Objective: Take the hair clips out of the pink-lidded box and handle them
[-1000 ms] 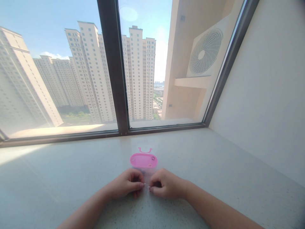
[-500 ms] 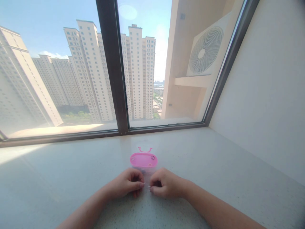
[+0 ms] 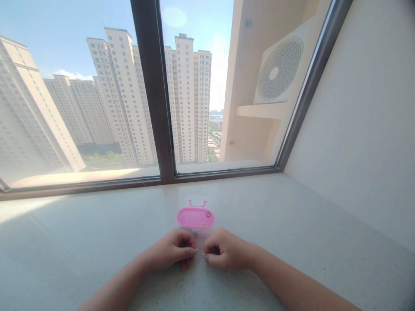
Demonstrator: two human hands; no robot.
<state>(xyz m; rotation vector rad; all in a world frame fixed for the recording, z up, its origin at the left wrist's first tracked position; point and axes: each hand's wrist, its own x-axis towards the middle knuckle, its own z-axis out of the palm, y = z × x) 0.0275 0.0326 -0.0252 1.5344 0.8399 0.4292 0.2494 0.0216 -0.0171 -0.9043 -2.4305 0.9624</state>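
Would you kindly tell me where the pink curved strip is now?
In the head view, the pink curved strip is just left of centre, right behind the pink oval tray and short of the window frame.

Pale sill (image 3: 97, 229) bears pink container (image 3: 194, 217) and apparent handle (image 3: 197, 206).

We count one left hand (image 3: 178, 249) and one right hand (image 3: 225, 250), two pale bits (image 3: 196, 249), one per hand, one tray (image 3: 194, 218), three small pieces (image 3: 208, 214) in it, one handle (image 3: 197, 206), two large panes (image 3: 65, 52) and one fan (image 3: 281, 68).
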